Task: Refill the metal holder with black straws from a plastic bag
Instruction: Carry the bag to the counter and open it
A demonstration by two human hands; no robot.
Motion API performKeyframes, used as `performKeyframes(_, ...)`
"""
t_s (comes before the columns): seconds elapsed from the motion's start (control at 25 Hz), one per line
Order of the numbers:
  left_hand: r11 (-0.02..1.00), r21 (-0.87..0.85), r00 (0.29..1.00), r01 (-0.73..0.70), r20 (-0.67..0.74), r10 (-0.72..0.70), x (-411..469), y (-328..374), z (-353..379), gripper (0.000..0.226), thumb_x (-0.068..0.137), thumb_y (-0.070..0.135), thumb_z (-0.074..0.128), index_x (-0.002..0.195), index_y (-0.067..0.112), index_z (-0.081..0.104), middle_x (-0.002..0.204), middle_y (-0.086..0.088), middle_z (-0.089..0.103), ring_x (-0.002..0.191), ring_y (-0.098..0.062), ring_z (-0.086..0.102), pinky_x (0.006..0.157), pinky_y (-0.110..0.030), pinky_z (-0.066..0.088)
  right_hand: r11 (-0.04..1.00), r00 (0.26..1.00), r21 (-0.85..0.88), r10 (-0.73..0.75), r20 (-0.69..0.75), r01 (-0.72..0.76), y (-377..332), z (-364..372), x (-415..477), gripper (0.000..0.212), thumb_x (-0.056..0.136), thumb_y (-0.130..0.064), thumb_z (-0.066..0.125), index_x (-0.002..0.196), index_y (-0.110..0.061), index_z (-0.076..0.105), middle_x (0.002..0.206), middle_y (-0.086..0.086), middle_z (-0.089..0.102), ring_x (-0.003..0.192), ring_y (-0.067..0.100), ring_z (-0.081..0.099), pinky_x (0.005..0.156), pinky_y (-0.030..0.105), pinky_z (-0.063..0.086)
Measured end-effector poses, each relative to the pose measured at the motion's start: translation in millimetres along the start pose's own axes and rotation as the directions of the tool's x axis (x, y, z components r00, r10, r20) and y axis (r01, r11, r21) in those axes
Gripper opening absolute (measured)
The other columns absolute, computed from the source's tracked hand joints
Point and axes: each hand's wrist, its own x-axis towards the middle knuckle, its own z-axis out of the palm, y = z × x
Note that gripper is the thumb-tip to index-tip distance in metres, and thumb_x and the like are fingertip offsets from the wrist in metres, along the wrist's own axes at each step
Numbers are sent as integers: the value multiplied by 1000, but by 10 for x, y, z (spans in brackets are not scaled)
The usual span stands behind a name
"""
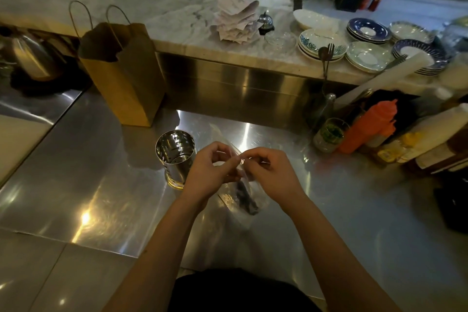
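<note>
1. At 6 o'clock a dark garment is cut off by the bottom edge; two bare forearms rise from it toward the centre of the steel desk.
2. The left hand and right hand meet just past centre, fingers pinched closed on the top of a clear plastic bag. The exact grip points blur together where the fingertips touch.
3. The bag hangs down between the wrists toward 6 o'clock. Dark black straws show through it, but their number cannot be made out.
4. The metal holder stands upright on the desk at 10 o'clock from the hands, just beside the left hand; its mouth is open and no straws show inside.
5. Farther off at 11 o'clock stands a brown paper bag, its contents hidden.
6. At 3 o'clock, an orange squeeze bottle and other bottles crowd together, dim and partly cut off.
7. At 1 o'clock, on the raised marble ledge, sit stacked plates, a paper stack on a spike, and a small bell.
</note>
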Motion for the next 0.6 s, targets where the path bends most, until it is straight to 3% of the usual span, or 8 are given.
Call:
performKeyframes(0.32,1000,5,1000,11,-16,-11,36,3,-56,21,88,4,67,107,12,60,98,-16,68,72,-26,74,68,-37,61,997,997,62,53,-47,-50,-9,-18,-19,15,91,-12,62,101,-14,73,86,-2,71,72,11,71,71,24,60)
performKeyframes(0.6,998,64,999,-9,-36,12,-34,48,-46,23,86,2,68,104,15,65,96,-12,68,68,-20,73,63,-27,60,983,988,150,119,-103,-103,-30,-136,-35,15,89,-4,62,96,-12,72,83,3,70,68,17,71,71,35,62)
